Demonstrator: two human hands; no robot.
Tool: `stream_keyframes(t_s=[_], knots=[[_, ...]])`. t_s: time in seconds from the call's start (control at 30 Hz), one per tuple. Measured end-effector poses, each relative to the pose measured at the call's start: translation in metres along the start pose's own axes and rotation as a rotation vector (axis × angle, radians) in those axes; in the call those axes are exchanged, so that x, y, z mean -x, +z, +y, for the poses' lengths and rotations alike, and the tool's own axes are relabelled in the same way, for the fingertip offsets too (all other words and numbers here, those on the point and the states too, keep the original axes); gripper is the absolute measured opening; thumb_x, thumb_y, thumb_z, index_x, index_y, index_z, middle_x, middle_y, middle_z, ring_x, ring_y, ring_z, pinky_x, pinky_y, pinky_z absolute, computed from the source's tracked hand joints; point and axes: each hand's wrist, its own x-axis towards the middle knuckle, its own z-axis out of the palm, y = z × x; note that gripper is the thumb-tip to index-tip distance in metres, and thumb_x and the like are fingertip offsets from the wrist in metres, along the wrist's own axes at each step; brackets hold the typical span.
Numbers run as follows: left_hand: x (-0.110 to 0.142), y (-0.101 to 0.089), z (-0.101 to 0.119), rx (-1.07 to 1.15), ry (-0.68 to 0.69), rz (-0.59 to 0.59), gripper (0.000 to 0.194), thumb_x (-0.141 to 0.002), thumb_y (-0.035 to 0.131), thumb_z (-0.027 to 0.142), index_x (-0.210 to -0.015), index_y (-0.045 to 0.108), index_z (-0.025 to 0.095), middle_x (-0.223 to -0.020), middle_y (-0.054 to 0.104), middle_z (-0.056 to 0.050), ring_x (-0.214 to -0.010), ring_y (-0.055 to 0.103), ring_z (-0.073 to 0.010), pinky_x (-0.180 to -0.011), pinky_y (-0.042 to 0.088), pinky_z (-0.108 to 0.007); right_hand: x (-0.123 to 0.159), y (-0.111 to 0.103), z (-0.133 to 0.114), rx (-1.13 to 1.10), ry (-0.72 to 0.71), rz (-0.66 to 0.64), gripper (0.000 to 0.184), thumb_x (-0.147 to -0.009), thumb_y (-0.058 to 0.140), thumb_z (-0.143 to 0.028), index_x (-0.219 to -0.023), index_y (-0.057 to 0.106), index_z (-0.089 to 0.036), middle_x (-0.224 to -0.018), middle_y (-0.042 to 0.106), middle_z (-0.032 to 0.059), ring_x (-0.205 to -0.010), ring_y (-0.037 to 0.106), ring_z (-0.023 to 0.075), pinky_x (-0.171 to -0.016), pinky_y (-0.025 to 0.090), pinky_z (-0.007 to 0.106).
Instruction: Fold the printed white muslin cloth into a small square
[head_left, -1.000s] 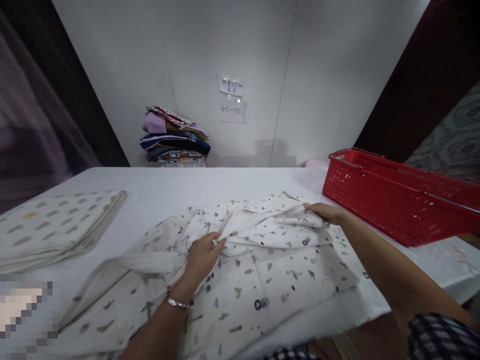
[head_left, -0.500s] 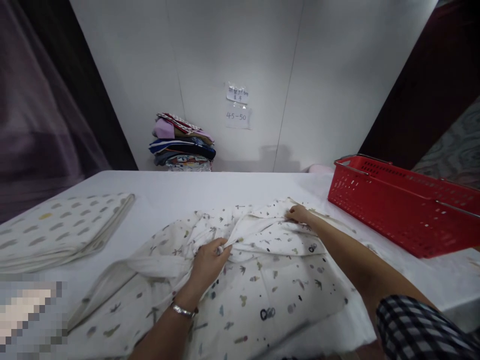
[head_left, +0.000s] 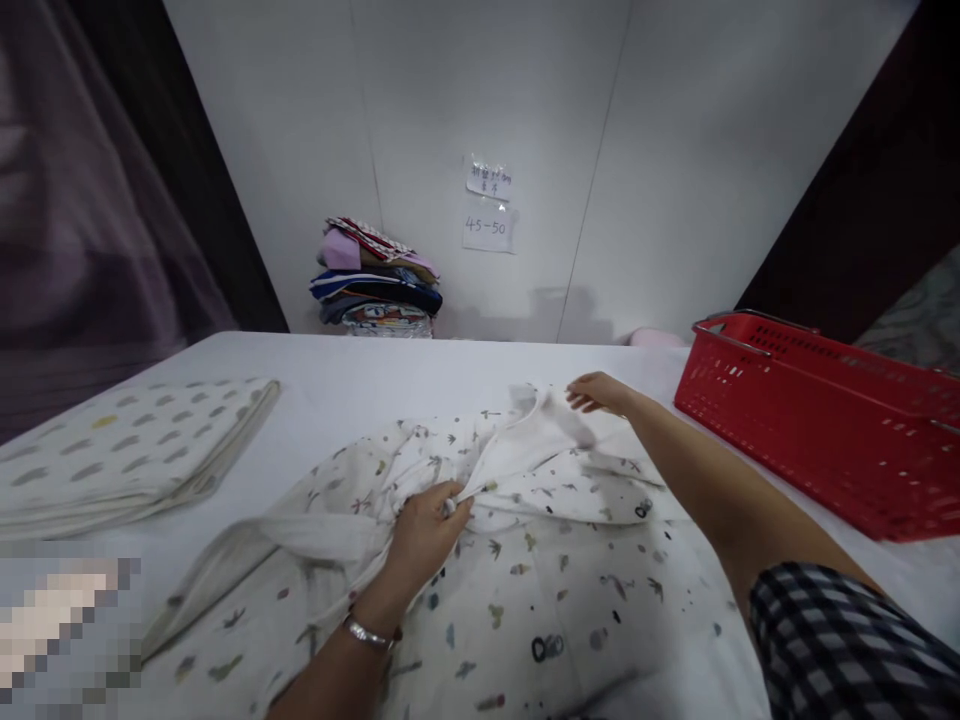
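Note:
A white cloth with small printed figures (head_left: pixel 540 590) lies rumpled across the white table (head_left: pixel 420 375) in front of me. My left hand (head_left: pixel 424 535), with a metal bracelet on the wrist, is closed in a pinch on a fold near the cloth's middle. My right hand (head_left: pixel 596 392) reaches to the cloth's far edge and grips a corner there, lifting it off the table; the raised corner is blurred.
A red plastic basket (head_left: pixel 817 420) stands at the right. A folded spotted cloth (head_left: pixel 127 450) lies at the left. A stack of folded coloured clothes (head_left: pixel 375 280) sits against the far wall under two paper notes (head_left: pixel 489 205).
My right hand has moved farther along the cloth's far edge and raised its corner off the table. My left hand has kept its pinch on the fold.

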Motion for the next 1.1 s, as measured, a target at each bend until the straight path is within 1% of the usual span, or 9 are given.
stream_keyframes(t_s=[0.1,0.2,0.3,0.47,0.6,0.7,0.8,0.9,1.1], knots=[[0.0,-0.001,0.002,-0.001,-0.017,-0.024,0.022,-0.078,0.05,0.038,-0.081,0.067,0.023,-0.064,0.063,0.005,-0.055,0.053,-0.0111,-0.053,0.036,-0.021,0.016,-0.013,0.032,0.202,0.2,-0.104,0.027,-0.072,0.069,-0.038,-0.067,0.06,-0.013,-0.056,0.062,0.0086,-0.05,0.059,0.0185,-0.047,0.048,0.029],[-0.001,-0.001,0.002,-0.001,-0.021,-0.041,0.024,-0.078,0.05,0.038,-0.083,0.067,0.022,-0.065,0.063,0.004,-0.055,0.054,-0.0116,-0.052,0.035,-0.021,0.039,-0.023,0.059,0.358,0.31,-0.173,0.03,-0.064,0.073,-0.036,-0.052,0.058,-0.014,-0.046,0.057,0.008,-0.045,0.055,0.0199,-0.044,0.045,0.033],[-0.001,0.0,0.002,-0.001,-0.017,-0.045,0.027,-0.079,0.049,0.038,-0.087,0.068,0.022,-0.065,0.063,0.003,-0.056,0.054,-0.0124,-0.051,0.034,-0.022,0.061,-0.02,0.077,0.424,0.259,-0.182,0.023,-0.06,0.073,-0.029,-0.048,0.058,-0.017,-0.05,0.058,0.0054,-0.05,0.054,0.0169,-0.049,0.043,0.03],[0.0,0.0,0.003,0.005,-0.005,-0.031,0.029,-0.079,0.049,0.042,-0.087,0.067,0.021,-0.064,0.062,0.003,-0.057,0.055,-0.013,-0.048,0.032,-0.021,0.081,-0.007,0.088,0.387,0.073,-0.086,0.006,-0.059,0.066,-0.024,-0.059,0.063,-0.018,-0.058,0.061,0.0011,-0.058,0.053,0.0145,-0.054,0.038,0.025],[0.001,0.0,0.002,-0.009,-0.018,-0.02,0.026,-0.078,0.049,0.041,-0.085,0.066,0.022,-0.064,0.062,0.004,-0.055,0.054,-0.0125,-0.049,0.032,-0.021,0.079,-0.022,0.07,0.309,-0.087,0.042,0.015,-0.062,0.063,-0.031,-0.064,0.058,-0.017,-0.058,0.055,-0.0007,-0.056,0.049,0.0123,-0.053,0.037,0.024],[0.002,0.002,0.001,-0.005,-0.024,-0.026,0.024,-0.079,0.049,0.039,-0.084,0.066,0.022,-0.062,0.061,0.005,-0.052,0.052,-0.0114,-0.051,0.034,-0.022,0.064,-0.042,0.038,0.252,-0.228,0.159,0.023,-0.066,0.061,-0.04,-0.072,0.055,-0.018,-0.064,0.054,-0.0009,-0.059,0.047,0.0115,-0.054,0.037,0.023],[0.002,0.002,0.001,0.0,-0.035,-0.021,0.023,-0.078,0.05,0.038,-0.084,0.066,0.022,-0.063,0.062,0.005,-0.055,0.053,-0.0116,-0.055,0.035,-0.022,0.041,-0.052,0.002,0.037,-0.398,0.34,0.031,-0.07,0.058,-0.049,-0.079,0.051,-0.02,-0.066,0.051,-0.0023,-0.056,0.044,0.01,-0.052,0.035,0.023],[0.002,0.0,0.002,-0.004,-0.03,-0.023,0.021,-0.078,0.05,0.036,-0.081,0.065,0.022,-0.066,0.063,0.004,-0.062,0.056,-0.0126,-0.059,0.036,-0.022,0.012,-0.05,-0.022,-0.176,-0.469,0.445,0.034,-0.067,0.062,-0.051,-0.075,0.049,-0.021,-0.061,0.047,-0.0039,-0.051,0.04,0.0091,-0.048,0.032,0.022],[0.002,-0.003,0.002,-0.003,-0.052,-0.086,0.023,-0.079,0.047,0.037,-0.073,0.061,0.02,-0.056,0.055,0.005,-0.054,0.05,-0.0115,-0.056,0.032,-0.022,-0.05,-0.023,-0.031,-0.187,-0.431,0.465,0.036,-0.068,0.056,-0.056,-0.071,0.046,-0.021,-0.056,0.043,-0.0042,-0.053,0.038,0.0101,-0.05,0.031,0.023]])
